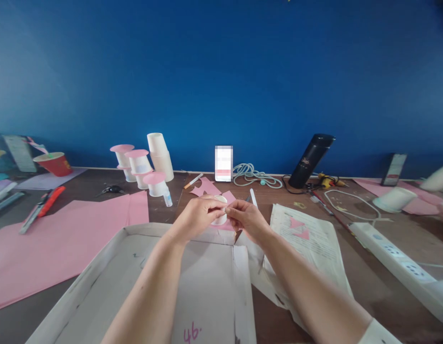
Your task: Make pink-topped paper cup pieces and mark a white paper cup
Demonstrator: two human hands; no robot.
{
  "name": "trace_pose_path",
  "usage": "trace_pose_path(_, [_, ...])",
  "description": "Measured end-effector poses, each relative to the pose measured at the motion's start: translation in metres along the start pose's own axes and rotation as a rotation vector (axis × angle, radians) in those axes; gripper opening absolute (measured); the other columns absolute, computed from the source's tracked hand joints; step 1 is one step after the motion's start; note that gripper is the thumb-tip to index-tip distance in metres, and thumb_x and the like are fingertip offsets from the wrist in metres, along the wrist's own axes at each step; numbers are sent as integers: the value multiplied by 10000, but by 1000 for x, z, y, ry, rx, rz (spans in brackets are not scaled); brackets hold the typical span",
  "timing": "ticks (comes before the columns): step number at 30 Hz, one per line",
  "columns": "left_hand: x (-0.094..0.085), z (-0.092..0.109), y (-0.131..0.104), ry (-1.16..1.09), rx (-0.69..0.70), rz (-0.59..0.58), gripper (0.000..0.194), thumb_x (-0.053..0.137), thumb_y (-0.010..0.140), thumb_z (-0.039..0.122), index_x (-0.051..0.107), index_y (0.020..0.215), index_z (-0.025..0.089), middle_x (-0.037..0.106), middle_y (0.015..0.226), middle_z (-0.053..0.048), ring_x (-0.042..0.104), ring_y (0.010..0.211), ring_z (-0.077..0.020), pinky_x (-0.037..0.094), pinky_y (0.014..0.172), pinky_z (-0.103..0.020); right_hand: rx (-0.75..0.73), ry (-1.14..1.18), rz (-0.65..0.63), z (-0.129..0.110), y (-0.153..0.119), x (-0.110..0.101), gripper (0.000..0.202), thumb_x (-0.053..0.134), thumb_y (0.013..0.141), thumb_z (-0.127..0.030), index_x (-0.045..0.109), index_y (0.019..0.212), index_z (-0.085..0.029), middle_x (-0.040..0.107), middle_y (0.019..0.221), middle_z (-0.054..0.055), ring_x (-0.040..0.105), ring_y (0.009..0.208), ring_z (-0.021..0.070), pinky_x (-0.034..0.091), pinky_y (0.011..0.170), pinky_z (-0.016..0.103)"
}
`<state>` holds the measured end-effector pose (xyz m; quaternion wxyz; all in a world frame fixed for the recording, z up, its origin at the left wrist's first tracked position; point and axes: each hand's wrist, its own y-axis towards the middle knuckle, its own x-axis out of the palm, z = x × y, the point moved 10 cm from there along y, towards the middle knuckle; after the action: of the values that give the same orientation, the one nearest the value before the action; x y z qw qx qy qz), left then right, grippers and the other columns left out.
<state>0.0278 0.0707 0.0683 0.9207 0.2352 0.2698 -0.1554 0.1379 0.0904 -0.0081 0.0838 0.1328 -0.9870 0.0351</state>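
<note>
A small white paper cup (pixel 218 221) is between my two hands, over the far edge of the cardboard tray (pixel 240 272). My left hand (pixel 198 215) holds the cup from its left side, with the fingers reaching across its front. Close against the cup's right side, my right hand (pixel 248 219) has thumb and fingertips pinched together; whatever is between them is too small to make out. Pink paper scraps (pixel 203 186) lie just beyond the cup. A white pen-like stick (pixel 253 197) is behind my right hand.
Cups with pink paper discs (pixel 138 165) and a white cup stack (pixel 160 155) stand back left. Pink sheets (pixel 74 229) and a cutter (pixel 42 208) lie left. A phone (pixel 223 165) leans on the wall. A black flask (pixel 309 162) and power strip (pixel 396 263) are right.
</note>
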Motion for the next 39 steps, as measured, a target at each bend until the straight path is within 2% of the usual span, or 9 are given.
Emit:
trace_pose_path(6, [0, 5, -2, -60, -9, -37, 236, 564, 832, 169, 732, 949, 286, 686, 936, 5, 608, 878, -141, 473, 822, -261, 41, 105, -52, 4, -1, 5, 337, 800, 634, -421, 569, 671, -179, 570, 532, -50, 452, 429, 49, 281, 405, 184])
trace_pose_path(15, [1, 6, 0, -56, 12, -15, 211, 561, 826, 191, 730, 933, 258, 691, 963, -11, 607, 869, -146, 472, 795, -259, 50, 149, -26, 3, -1, 4, 351, 805, 629, -435, 580, 676, -171, 558, 562, -46, 419, 447, 42, 266, 412, 185])
trace_pose_path(21, [2, 4, 0, -46, -8, -9, 225, 543, 837, 245, 719, 978, 250, 694, 984, -20, 616, 887, -160, 469, 787, -268, 21, 157, -6, 0, 1, 0, 362, 800, 620, -459, 579, 684, -179, 541, 582, -45, 421, 486, 54, 306, 453, 197])
trace_pose_path(24, [-1, -2, 0, -51, -72, 11, 234, 566, 820, 276, 713, 996, 232, 693, 1022, -35, 622, 894, -170, 477, 786, -274, 12, 126, 12, -1, 3, -7, 361, 796, 630, -448, 592, 768, -184, 538, 625, -43, 418, 505, 57, 311, 465, 196])
trace_pose_path(26, [-2, -6, -1, -40, -119, 12, 252, 573, 810, 277, 704, 1018, 225, 698, 976, -32, 625, 847, -162, 481, 758, -268, 10, 111, 11, -3, 2, -9, 386, 792, 644, -431, 597, 879, -195, 509, 624, -56, 392, 495, 50, 286, 456, 188])
trace_pose_path(30, [-4, -12, -4, -2, -161, -22, 340, 573, 805, 296, 661, 1131, 254, 697, 892, -5, 619, 755, -142, 473, 680, -245, 22, 70, -26, -5, 0, -4, 520, 776, 659, -432, 583, 1075, -188, 439, 601, -77, 317, 465, 34, 203, 422, 181])
trace_pose_path(33, [-4, -14, -7, 48, -156, -75, 439, 566, 800, 287, 589, 1239, 289, 693, 852, 15, 622, 716, -137, 463, 641, -235, 57, 42, -3, -1, -1, -5, 644, 787, 631, -425, 548, 1178, -183, 418, 587, -87, 323, 463, 44, 193, 412, 192])
trace_pose_path(36, [-7, -17, -9, 123, -151, -90, 483, 567, 787, 265, 553, 1268, 303, 689, 817, 22, 635, 708, -146, 455, 623, -234, 95, 24, 25, 6, 2, -8, 711, 800, 600, -417, 528, 1212, -179, 401, 559, -100, 320, 450, 50, 205, 408, 201])
trace_pose_path(39, [-12, -19, -9, 154, -157, -58, 482, 566, 794, 277, 538, 1275, 299, 696, 840, 9, 648, 717, -158, 461, 639, -252, 94, -11, 4, 8, 2, -6, 689, 795, 610, -433, 548, 1197, -172, 387, 526, -106, 298, 427, 51, 218, 397, 211])
